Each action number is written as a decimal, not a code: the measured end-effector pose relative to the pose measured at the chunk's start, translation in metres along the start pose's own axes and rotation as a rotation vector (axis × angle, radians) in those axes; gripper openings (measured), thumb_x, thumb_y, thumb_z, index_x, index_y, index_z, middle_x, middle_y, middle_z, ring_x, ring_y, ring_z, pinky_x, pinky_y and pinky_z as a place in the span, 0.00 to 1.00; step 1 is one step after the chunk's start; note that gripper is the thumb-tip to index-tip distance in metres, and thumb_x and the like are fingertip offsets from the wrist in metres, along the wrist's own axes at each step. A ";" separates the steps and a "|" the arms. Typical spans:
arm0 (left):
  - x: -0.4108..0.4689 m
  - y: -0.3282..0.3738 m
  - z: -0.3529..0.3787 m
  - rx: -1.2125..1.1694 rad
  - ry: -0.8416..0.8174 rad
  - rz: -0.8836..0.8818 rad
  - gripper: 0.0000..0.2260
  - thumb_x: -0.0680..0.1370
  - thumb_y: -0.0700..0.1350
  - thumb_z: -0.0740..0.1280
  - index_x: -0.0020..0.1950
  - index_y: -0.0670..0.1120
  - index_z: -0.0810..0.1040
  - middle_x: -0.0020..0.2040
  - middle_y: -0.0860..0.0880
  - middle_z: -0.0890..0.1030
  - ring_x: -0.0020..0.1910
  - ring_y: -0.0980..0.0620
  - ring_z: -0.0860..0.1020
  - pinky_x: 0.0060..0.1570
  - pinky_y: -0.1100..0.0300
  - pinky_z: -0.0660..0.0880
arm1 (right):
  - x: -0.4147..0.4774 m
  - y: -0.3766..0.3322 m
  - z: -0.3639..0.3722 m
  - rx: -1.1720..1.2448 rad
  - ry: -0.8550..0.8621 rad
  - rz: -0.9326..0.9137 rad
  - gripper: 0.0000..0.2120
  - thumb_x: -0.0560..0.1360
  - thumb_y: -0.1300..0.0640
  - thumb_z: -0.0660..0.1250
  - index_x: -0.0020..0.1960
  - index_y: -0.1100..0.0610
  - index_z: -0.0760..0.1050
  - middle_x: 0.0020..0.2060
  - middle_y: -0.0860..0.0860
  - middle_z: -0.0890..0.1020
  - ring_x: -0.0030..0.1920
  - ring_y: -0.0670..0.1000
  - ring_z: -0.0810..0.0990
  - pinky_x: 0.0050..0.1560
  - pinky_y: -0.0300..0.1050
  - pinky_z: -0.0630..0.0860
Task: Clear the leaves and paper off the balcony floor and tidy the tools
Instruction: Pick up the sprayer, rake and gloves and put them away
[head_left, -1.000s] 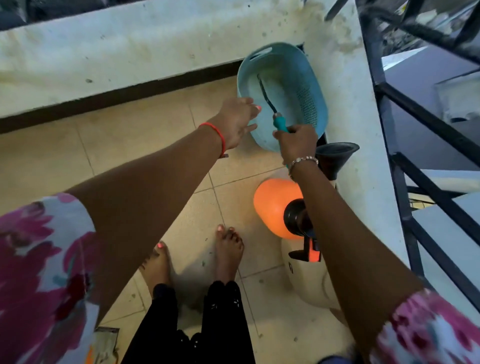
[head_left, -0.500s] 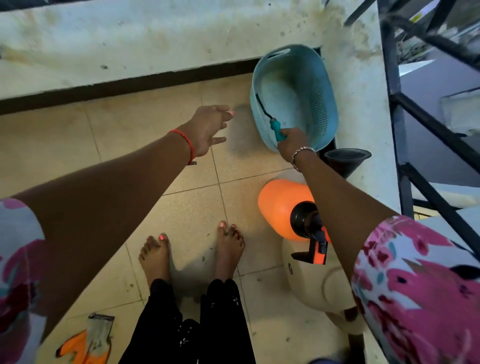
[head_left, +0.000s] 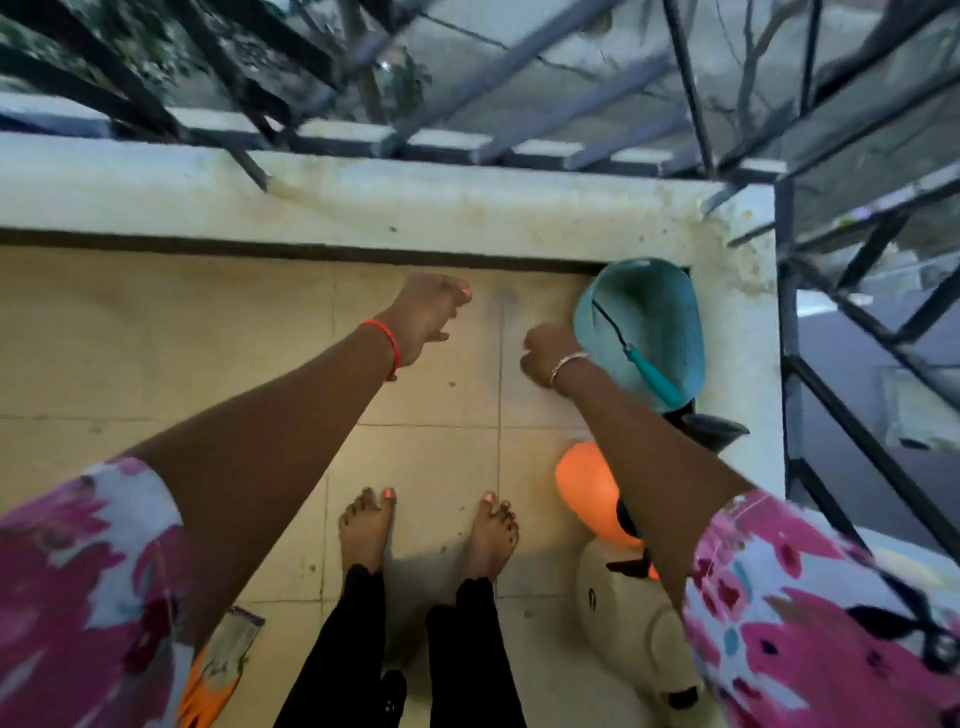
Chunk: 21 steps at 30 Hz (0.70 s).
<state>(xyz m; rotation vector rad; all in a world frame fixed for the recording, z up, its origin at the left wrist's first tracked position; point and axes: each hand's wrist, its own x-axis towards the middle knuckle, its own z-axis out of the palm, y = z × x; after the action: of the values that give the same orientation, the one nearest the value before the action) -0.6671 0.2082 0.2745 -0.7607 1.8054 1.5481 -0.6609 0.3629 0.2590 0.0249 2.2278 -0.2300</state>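
The tool (head_left: 652, 377) lies in the basket (head_left: 667, 312) and the floor (head_left: 156, 332) looks mostly clear, though a glove (head_left: 224, 659) seems left; left hand (head_left: 423, 318) spread, right hand (head_left: 545, 349) curled, both empty.

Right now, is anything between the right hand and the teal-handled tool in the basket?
Nothing visible. The right hand is just left of the blue basket and holds nothing. The teal-handled tool lies inside, handle toward the near rim. Only the basket's rim separates them.
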 end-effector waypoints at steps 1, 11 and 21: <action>-0.015 0.004 -0.017 0.018 0.030 0.029 0.10 0.80 0.40 0.62 0.59 0.41 0.77 0.54 0.45 0.76 0.53 0.50 0.72 0.49 0.56 0.72 | -0.014 -0.027 -0.008 -0.056 -0.020 -0.073 0.17 0.77 0.64 0.58 0.65 0.65 0.70 0.64 0.62 0.72 0.65 0.59 0.72 0.60 0.45 0.70; -0.194 0.034 -0.220 0.314 0.363 0.223 0.09 0.77 0.36 0.64 0.54 0.36 0.80 0.53 0.38 0.81 0.53 0.44 0.78 0.47 0.60 0.68 | -0.174 -0.281 -0.088 -0.447 0.073 -0.642 0.17 0.77 0.64 0.55 0.65 0.61 0.70 0.61 0.61 0.74 0.60 0.60 0.75 0.58 0.50 0.73; -0.308 -0.074 -0.359 0.001 0.816 0.110 0.11 0.77 0.33 0.61 0.57 0.36 0.78 0.57 0.39 0.80 0.58 0.44 0.76 0.48 0.67 0.66 | -0.225 -0.445 0.007 -0.761 -0.057 -0.968 0.17 0.79 0.61 0.55 0.67 0.62 0.68 0.65 0.60 0.71 0.65 0.59 0.71 0.63 0.48 0.68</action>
<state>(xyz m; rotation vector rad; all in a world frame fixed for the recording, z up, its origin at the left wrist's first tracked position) -0.4490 -0.1504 0.5057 -1.4613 2.4388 1.3966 -0.5600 -0.0614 0.5004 -1.4466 1.9680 0.1200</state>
